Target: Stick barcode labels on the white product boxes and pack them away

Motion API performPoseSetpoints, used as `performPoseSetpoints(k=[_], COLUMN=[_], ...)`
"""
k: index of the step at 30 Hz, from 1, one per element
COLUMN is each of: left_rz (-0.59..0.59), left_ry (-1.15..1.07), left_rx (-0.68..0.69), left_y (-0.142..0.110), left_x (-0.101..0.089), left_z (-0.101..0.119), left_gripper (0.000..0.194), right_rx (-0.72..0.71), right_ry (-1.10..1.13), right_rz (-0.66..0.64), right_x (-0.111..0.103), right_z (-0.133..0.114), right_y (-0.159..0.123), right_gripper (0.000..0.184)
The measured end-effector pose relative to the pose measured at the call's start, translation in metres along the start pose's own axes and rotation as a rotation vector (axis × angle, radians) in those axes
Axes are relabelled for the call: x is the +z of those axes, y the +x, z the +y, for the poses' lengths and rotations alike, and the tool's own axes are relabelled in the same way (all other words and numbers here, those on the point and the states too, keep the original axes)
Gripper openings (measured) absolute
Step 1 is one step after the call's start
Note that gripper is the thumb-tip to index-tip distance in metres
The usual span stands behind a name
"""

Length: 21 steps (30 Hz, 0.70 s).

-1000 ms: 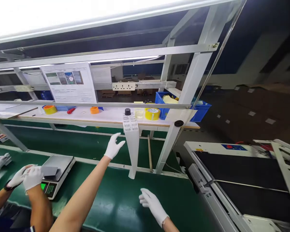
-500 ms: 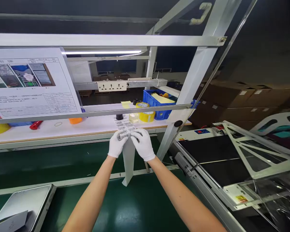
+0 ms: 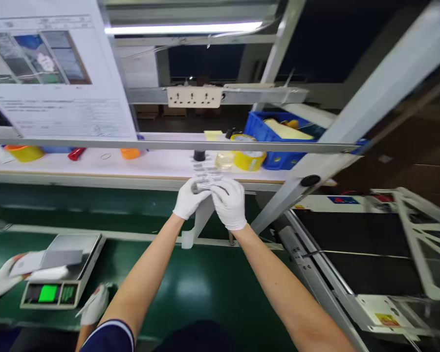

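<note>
A strip of barcode labels runs from the white shelf down to my hands, and its plain backing tail hangs below them with a curled end. My left hand, in a white glove, pinches the strip's left edge. Close beside it, my right hand, also gloved in white, has its fingers closed on the right edge. Motion blur hides whether a single label is lifted between the fingertips. A small black cylinder sits by the far end of the strip.
Yellow tape rolls and a blue bin stand on the shelf. At lower left, a co-worker's gloved hands are near a scale, one holding a pale flat box. A slanted metal post and a black-belted machine are on the right.
My view has shifted down and left, bringing the scale's display and the co-worker's hands into sight. Both my hands stay on the label strip; its hanging tail now bends to the left.
</note>
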<state>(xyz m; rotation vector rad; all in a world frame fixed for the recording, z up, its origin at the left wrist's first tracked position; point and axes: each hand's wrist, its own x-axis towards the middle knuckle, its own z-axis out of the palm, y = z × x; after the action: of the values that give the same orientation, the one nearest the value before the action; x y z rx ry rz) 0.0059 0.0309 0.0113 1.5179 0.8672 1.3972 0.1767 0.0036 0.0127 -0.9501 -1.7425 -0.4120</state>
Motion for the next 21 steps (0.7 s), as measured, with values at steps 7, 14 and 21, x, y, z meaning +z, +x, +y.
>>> performPoseSetpoints(k=[7, 14, 21], left_rz=[-0.097, -0.573, -0.584], left_ry=[0.699, 1.563, 1.532], left_rx=[-0.056, -0.775, -0.709], left_y=[-0.118, -0.280, -0.289], left_x=[-0.069, -0.213, -0.237], left_z=[-0.009, -0.057, -0.093], left_gripper=[0.101, 0.115, 0.059], right_rx=[0.414, 1.380, 1.483], right_ry=[0.167, 0.435, 0.536], right_rz=[-0.226, -0.937, -0.925], right_x=[-0.052, -0.102, -0.107], right_z=[-0.063, -0.095, -0.091], right_y=[-0.166, -0.344, -0.327], right_gripper=[0.019, 0.060, 0.057])
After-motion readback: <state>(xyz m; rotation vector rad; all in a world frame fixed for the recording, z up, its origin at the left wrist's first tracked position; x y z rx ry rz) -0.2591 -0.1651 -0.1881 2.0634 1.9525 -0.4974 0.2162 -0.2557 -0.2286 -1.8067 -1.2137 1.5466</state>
